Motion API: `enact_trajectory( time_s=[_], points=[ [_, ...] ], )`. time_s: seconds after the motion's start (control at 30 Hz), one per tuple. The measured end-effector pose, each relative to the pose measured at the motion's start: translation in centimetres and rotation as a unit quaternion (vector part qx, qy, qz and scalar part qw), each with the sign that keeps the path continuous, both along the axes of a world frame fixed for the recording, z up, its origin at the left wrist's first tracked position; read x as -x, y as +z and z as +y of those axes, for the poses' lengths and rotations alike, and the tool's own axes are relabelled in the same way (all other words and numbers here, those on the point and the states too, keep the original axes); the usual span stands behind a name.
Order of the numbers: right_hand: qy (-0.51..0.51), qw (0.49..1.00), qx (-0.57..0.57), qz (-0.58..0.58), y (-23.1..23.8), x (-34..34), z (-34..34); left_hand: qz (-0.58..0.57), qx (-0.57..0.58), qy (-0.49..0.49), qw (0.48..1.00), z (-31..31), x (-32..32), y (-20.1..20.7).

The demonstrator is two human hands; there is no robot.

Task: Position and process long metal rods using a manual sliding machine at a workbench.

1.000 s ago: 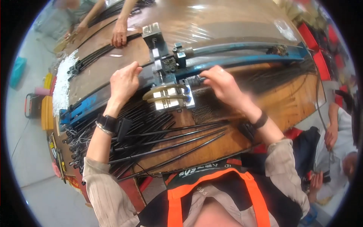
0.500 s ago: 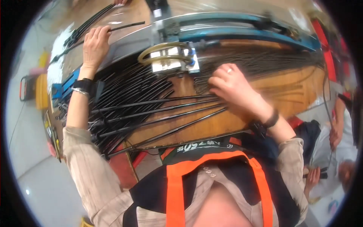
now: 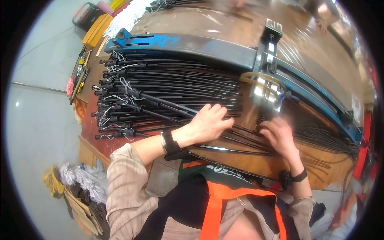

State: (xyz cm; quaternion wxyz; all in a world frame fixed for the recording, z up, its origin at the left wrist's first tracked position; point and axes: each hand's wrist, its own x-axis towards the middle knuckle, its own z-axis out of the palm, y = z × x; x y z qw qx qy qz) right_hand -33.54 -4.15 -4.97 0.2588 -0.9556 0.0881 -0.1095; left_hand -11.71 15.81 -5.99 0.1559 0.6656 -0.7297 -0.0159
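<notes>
My left hand [image 3: 208, 125] is closed round a black rod [image 3: 170, 105] with a white cord loop at its thick end; a short dark tip sticks out past the fingers. My right hand [image 3: 279, 136] is to its right, fingers curled and pressed together above the table, close to the right ends of several black rods [image 3: 244, 145]. Whatever those fingers pinch is hidden or too small to make out. To the left, many more black rods [image 3: 172, 86] lie in rows, white cord loops at their left ends.
A blue metal rail [image 3: 192, 46] runs behind the rods. On it stands a clamp-like device [image 3: 267, 94] with a yellowish hose, just beyond my right hand. Thin dark strands [image 3: 328, 138] lie at the right of the wooden table [image 3: 316, 176]. Tools [image 3: 82, 76] lie at the left edge.
The view has turned left. My left hand has come from the far left, where it held a dark rod piece, to the middle beside my right hand, and is closed on a rod.
</notes>
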Motion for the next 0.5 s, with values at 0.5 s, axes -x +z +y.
enact_trajectory(
  time_s=[0.5],
  points=[
    [-0.048, 0.995, -0.086, -0.012, 0.0, -2.0, -0.7, -0.099, -0.065, -0.025, 0.993, -1.9, -15.2, 1.6]
  ],
)
